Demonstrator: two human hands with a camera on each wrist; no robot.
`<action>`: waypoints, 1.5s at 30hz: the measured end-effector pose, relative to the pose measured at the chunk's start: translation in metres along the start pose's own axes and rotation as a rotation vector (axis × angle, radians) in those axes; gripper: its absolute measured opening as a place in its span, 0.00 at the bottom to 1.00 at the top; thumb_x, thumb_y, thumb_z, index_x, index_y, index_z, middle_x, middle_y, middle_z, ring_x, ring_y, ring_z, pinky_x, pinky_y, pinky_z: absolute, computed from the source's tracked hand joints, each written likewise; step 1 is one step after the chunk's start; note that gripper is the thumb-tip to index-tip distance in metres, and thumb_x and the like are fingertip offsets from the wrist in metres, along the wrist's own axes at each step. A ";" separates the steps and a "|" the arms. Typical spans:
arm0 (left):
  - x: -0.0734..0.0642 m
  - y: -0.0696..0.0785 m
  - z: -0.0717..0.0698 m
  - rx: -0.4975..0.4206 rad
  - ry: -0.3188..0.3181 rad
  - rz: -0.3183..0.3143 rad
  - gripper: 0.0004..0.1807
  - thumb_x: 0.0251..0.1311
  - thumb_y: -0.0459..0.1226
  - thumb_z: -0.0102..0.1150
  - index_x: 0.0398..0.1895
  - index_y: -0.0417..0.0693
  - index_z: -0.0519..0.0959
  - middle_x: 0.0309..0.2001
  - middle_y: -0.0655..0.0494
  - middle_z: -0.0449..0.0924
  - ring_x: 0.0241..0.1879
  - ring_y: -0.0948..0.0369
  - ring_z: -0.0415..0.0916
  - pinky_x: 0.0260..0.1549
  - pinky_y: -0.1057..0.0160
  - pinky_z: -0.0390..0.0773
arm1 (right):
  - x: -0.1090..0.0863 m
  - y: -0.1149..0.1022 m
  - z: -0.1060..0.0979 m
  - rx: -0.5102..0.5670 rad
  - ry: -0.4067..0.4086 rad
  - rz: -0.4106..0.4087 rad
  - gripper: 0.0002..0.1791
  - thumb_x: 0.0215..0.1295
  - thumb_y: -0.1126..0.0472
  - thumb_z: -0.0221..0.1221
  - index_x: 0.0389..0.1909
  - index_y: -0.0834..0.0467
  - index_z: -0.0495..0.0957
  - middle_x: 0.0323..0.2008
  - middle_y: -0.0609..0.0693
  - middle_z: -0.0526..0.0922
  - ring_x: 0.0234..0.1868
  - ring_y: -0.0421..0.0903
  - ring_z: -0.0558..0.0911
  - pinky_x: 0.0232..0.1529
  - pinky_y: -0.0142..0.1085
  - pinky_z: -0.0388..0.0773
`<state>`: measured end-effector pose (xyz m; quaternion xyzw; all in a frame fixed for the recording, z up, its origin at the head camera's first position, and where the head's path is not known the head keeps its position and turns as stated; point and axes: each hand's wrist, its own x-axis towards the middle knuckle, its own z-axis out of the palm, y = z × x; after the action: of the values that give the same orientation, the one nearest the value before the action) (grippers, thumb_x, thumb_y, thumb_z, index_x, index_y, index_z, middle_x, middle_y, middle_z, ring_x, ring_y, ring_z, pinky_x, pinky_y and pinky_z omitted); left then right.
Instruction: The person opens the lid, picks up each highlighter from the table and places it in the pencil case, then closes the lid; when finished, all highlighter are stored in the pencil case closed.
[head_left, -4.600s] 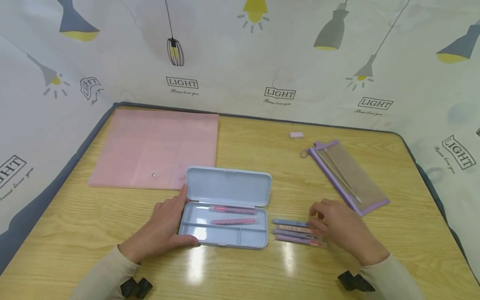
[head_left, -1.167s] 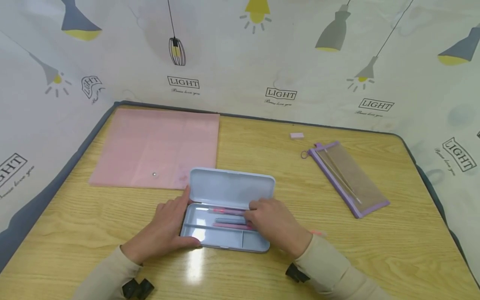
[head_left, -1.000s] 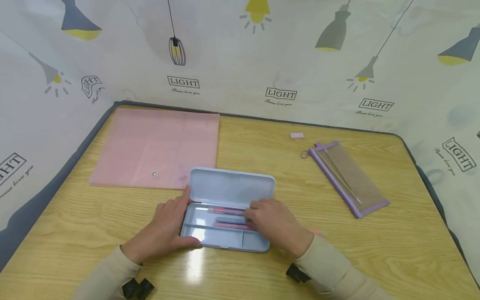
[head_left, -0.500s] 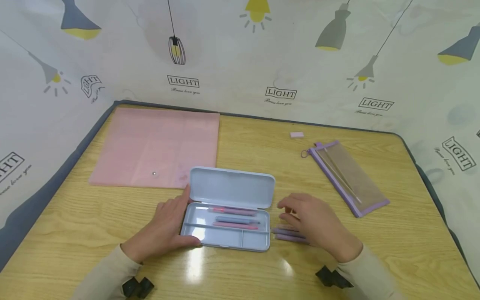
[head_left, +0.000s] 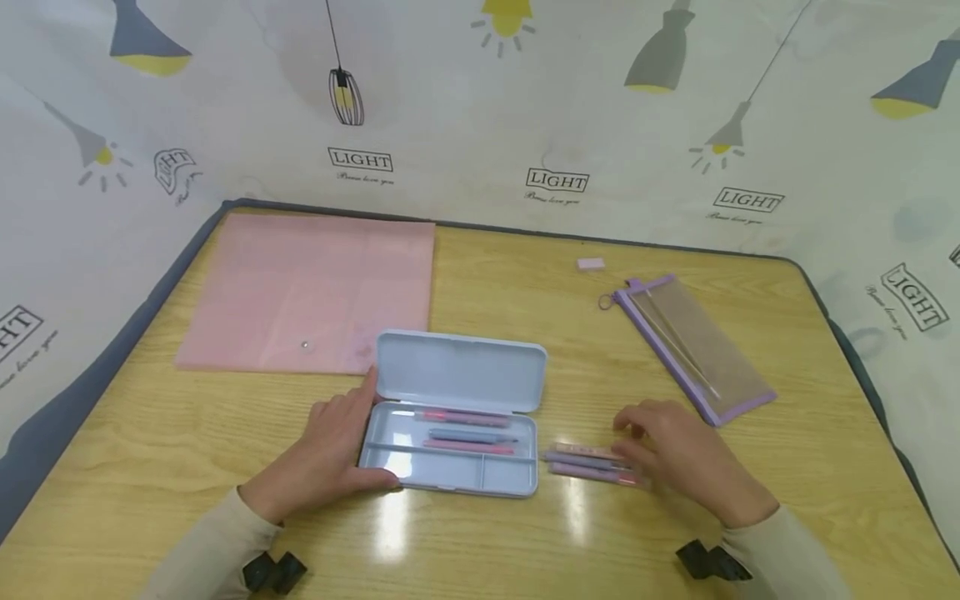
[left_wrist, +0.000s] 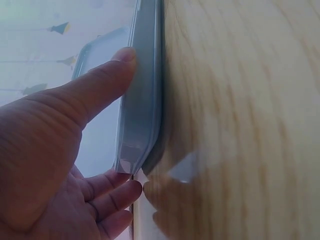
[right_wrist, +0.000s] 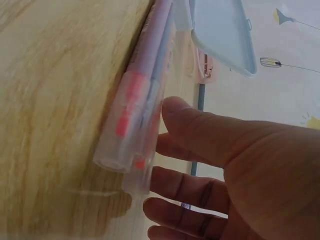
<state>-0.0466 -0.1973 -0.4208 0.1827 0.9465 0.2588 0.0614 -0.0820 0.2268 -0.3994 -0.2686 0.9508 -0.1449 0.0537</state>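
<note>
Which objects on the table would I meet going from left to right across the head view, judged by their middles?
Pink folder → light-blue pencil case → loose pens → mesh pouch. Small pale block omitted: straight beyond the pens.

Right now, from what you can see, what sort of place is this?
Probably an indoor desk or study corner: a wood-grain table against a lamp-print backdrop, holding an open light-blue pencil case and a pink document folder.
</note>
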 end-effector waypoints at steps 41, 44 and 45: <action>-0.003 0.000 -0.001 0.014 -0.001 0.000 0.73 0.41 0.63 0.72 0.77 0.31 0.38 0.65 0.39 0.69 0.55 0.49 0.68 0.49 0.51 0.61 | 0.037 -0.068 -0.019 -0.041 0.039 -0.148 0.05 0.63 0.60 0.65 0.30 0.51 0.78 0.23 0.37 0.75 0.22 0.32 0.65 0.26 0.29 0.68; -0.003 0.000 -0.001 0.019 0.001 0.007 0.74 0.41 0.63 0.72 0.77 0.31 0.38 0.65 0.39 0.69 0.55 0.49 0.68 0.48 0.51 0.62 | 0.053 -0.084 -0.015 -0.032 0.037 -0.205 0.06 0.63 0.60 0.65 0.30 0.51 0.77 0.24 0.38 0.76 0.23 0.34 0.68 0.27 0.30 0.70; -0.003 0.000 -0.001 0.020 -0.001 0.005 0.74 0.41 0.63 0.73 0.77 0.32 0.38 0.65 0.38 0.69 0.55 0.49 0.68 0.49 0.51 0.62 | 0.058 -0.089 -0.013 -0.033 0.035 -0.225 0.06 0.63 0.61 0.65 0.30 0.52 0.77 0.24 0.39 0.76 0.24 0.34 0.69 0.28 0.30 0.71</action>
<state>-0.0440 -0.1992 -0.4201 0.1857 0.9486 0.2492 0.0594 -0.0894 0.1272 -0.3610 -0.3717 0.9177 -0.1392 0.0161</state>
